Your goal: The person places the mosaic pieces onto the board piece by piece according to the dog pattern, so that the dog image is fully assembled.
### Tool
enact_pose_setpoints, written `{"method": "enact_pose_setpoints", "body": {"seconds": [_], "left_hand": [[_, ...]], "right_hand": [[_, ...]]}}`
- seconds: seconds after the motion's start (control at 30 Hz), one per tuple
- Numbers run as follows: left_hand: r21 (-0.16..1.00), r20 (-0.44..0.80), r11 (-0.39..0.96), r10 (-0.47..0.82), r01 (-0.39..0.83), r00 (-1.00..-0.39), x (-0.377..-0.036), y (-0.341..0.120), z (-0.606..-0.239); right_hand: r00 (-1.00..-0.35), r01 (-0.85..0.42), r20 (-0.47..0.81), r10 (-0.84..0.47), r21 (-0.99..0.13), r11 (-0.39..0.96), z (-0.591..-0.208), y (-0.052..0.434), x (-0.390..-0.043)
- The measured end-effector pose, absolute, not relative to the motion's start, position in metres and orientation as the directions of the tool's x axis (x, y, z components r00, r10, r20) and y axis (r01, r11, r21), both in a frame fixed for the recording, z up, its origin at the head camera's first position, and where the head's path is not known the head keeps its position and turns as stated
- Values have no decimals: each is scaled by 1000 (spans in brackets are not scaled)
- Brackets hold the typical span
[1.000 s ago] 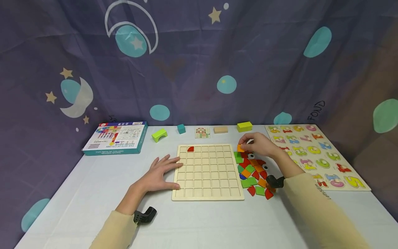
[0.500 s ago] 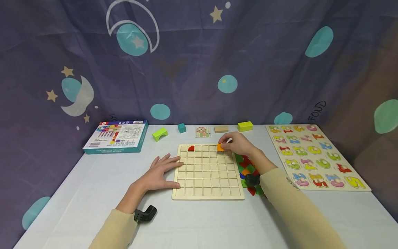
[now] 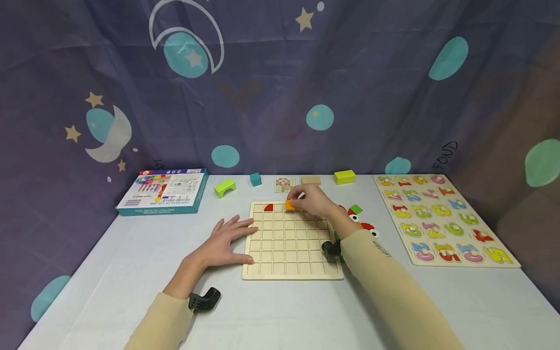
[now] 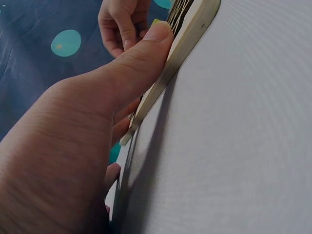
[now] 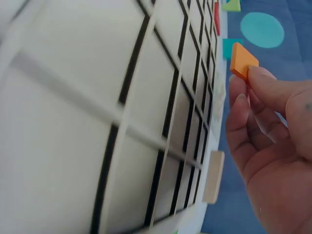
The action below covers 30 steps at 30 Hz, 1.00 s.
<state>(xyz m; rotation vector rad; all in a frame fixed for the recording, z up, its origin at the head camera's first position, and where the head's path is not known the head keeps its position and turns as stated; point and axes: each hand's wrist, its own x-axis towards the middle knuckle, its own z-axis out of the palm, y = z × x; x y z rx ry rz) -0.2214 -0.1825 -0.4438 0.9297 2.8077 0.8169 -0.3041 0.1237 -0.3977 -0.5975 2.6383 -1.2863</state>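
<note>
Over the far row of the wooden grid board [image 3: 278, 243], my right hand [image 3: 312, 200] pinches an orange square tile [image 5: 241, 61] between thumb and fingertips. In the right wrist view the tile is held tilted, apart from the board. A red quarter-circle tile [image 3: 269, 207] lies in a cell of that row, to the left of the orange one. My left hand [image 3: 220, 246] rests at the board's left edge with fingers spread, thumb and fingertips touching its rim. Right of the board, loose coloured tiles, among them a green tile [image 3: 356, 209], are partly hidden by my right forearm.
Behind the board stand a green arch block [image 3: 225, 188], a teal cube [image 3: 255, 179], a small pattern card [image 3: 285, 185], a plain wooden block [image 3: 310, 180] and a yellow-green block [image 3: 344, 177]. A box [image 3: 164, 192] lies left, a number puzzle [image 3: 442, 218] right.
My right hand has carried the orange tile leftward from the loose tiles to over the board's far row, near the red tile. The left hand has stayed at the board's edge.
</note>
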Motion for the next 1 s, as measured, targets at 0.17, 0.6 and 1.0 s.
{"method": "enact_pose_setpoints", "body": {"seconds": [0.17,0.6,1.0], "left_hand": [[510,84,679,571,528,-816,-222,-182,-443],[502,86,679,578,536,-812,-223,-182,-442],[510,92,676,572,532,-815,-222,-183,-444]], "right_hand": [[-910,-308,59,-410,-759,574,-397,109,-309],[-919,-299,25,-394,-696,653,-410,89,-315],[-898,-349,6,-441,-620,702,-409,84,-314]]}}
